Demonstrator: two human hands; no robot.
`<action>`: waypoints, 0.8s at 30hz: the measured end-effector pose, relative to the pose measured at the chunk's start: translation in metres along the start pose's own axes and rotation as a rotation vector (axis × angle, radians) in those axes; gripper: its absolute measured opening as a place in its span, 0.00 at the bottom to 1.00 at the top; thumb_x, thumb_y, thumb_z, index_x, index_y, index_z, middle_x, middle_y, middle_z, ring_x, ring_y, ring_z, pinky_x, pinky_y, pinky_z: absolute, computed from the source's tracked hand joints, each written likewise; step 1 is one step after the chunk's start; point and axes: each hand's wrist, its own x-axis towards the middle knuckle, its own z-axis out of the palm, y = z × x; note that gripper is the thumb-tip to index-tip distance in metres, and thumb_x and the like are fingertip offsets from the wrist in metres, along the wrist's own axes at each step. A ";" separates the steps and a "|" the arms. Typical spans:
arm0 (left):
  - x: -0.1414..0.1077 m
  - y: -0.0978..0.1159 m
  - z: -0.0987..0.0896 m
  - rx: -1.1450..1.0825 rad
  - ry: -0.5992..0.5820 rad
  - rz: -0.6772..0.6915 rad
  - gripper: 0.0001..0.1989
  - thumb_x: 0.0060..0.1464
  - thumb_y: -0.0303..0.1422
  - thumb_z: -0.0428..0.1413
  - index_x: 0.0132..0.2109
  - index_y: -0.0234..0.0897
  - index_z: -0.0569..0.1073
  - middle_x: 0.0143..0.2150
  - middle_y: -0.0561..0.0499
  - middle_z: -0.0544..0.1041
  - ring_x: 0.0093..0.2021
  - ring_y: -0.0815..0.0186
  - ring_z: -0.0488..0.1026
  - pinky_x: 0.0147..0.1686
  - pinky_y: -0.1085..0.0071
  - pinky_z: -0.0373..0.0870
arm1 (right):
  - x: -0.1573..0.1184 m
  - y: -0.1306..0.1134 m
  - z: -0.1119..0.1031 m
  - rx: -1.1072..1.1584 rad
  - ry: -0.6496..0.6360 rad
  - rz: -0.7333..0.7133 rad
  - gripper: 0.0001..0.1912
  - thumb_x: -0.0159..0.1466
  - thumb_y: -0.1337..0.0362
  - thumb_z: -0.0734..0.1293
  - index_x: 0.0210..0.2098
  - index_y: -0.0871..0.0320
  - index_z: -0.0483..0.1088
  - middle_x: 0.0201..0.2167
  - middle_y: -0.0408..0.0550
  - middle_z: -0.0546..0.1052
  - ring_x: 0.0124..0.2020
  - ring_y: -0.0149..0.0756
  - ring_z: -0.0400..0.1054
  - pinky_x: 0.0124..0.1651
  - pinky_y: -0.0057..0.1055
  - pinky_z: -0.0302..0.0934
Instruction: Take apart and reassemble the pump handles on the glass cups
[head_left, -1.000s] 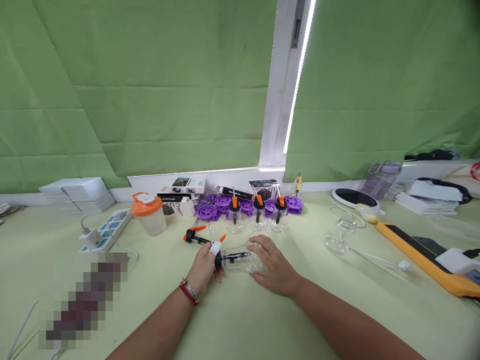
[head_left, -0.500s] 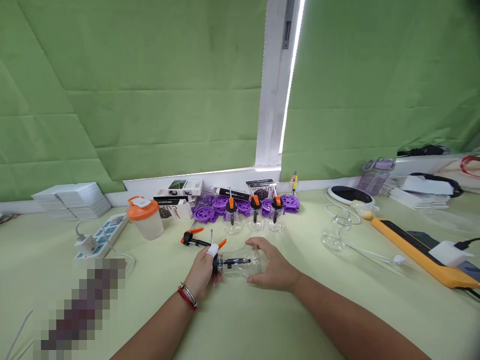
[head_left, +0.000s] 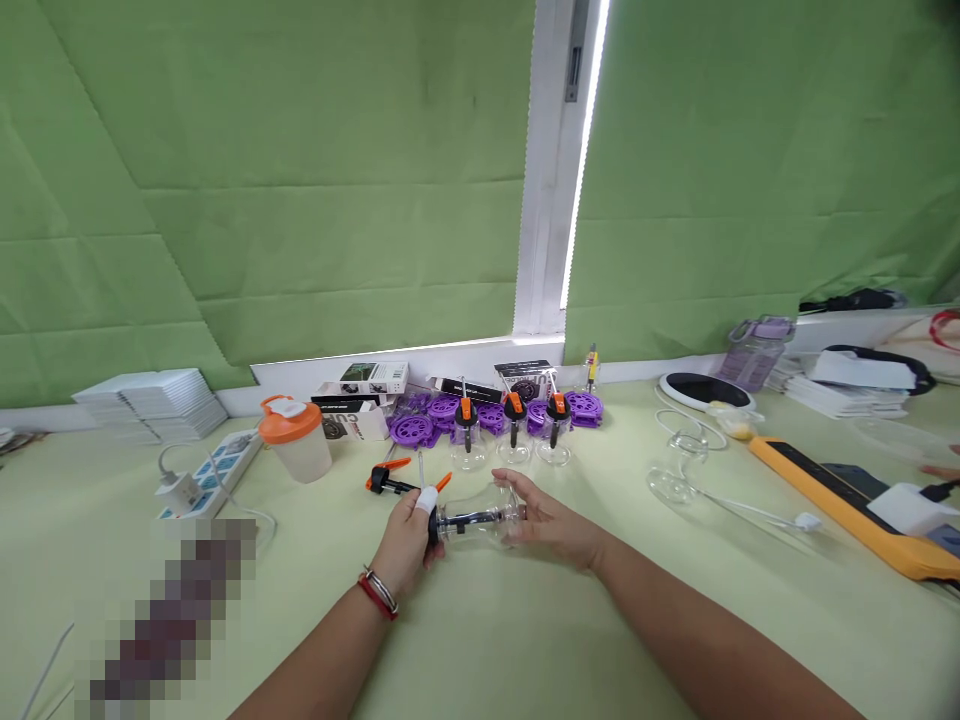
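A clear glass bottle [head_left: 487,497] lies sideways between my hands, just above or on the table; I cannot tell which. My left hand [head_left: 403,540], a white wrap on its thumb, is closed round the black dispenser cap [head_left: 433,527] at the neck. An orange lever [head_left: 444,481] pokes up from the cap, and a dark tube [head_left: 476,518] runs inside the glass. My right hand [head_left: 556,522] grips the bottle's wide base, fingers curled over it. Just beyond my left hand lies another black-and-orange dispenser cap [head_left: 386,480].
Three capped glass bottles [head_left: 514,445] stand before purple plastic parts [head_left: 412,430] and small boxes. An orange-lidded shaker [head_left: 296,440] and a power strip [head_left: 217,475] are left. Rightward lie an uncapped glass bottle [head_left: 673,480] and an orange power strip [head_left: 832,510]. Another person's fingertips [head_left: 941,472] show at the right edge.
My right hand has turned slightly and shifted its fingers on the bottle's base. My left hand keeps its hold on the cap. Another person's fingertips have come in at the right edge.
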 end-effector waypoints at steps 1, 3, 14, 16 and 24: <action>0.000 0.000 -0.001 -0.003 0.009 0.002 0.17 0.53 0.49 0.48 0.30 0.40 0.60 0.14 0.61 0.63 0.11 0.70 0.62 0.09 0.77 0.49 | -0.001 0.000 -0.001 0.001 -0.025 -0.014 0.42 0.49 0.57 0.75 0.59 0.44 0.55 0.60 0.51 0.56 0.47 0.37 0.68 0.43 0.33 0.67; 0.000 0.000 -0.001 -0.006 0.014 0.015 0.16 0.53 0.48 0.48 0.31 0.40 0.60 0.14 0.60 0.63 0.11 0.70 0.62 0.08 0.77 0.49 | 0.001 0.004 -0.003 0.009 -0.050 0.034 0.39 0.51 0.54 0.74 0.58 0.47 0.55 0.53 0.51 0.65 0.41 0.36 0.72 0.36 0.31 0.68; 0.002 -0.001 -0.003 -0.029 0.014 0.023 0.17 0.53 0.48 0.48 0.31 0.39 0.61 0.15 0.59 0.65 0.12 0.69 0.64 0.09 0.77 0.49 | 0.002 0.005 -0.001 -0.020 0.042 0.069 0.38 0.56 0.47 0.68 0.61 0.46 0.50 0.57 0.56 0.62 0.36 0.32 0.72 0.29 0.28 0.68; 0.003 -0.001 -0.004 -0.048 0.021 0.006 0.17 0.53 0.48 0.47 0.32 0.38 0.62 0.15 0.59 0.64 0.12 0.70 0.63 0.09 0.77 0.49 | 0.000 0.003 -0.001 -0.051 0.037 0.041 0.44 0.52 0.52 0.73 0.62 0.43 0.47 0.58 0.55 0.61 0.33 0.31 0.72 0.28 0.28 0.67; -0.001 0.000 -0.001 0.004 -0.016 0.011 0.15 0.55 0.45 0.45 0.29 0.39 0.61 0.15 0.58 0.64 0.11 0.70 0.62 0.09 0.77 0.49 | 0.009 0.020 -0.002 -0.125 0.013 0.293 0.37 0.60 0.35 0.49 0.31 0.64 0.67 0.18 0.46 0.69 0.12 0.27 0.61 0.10 0.21 0.47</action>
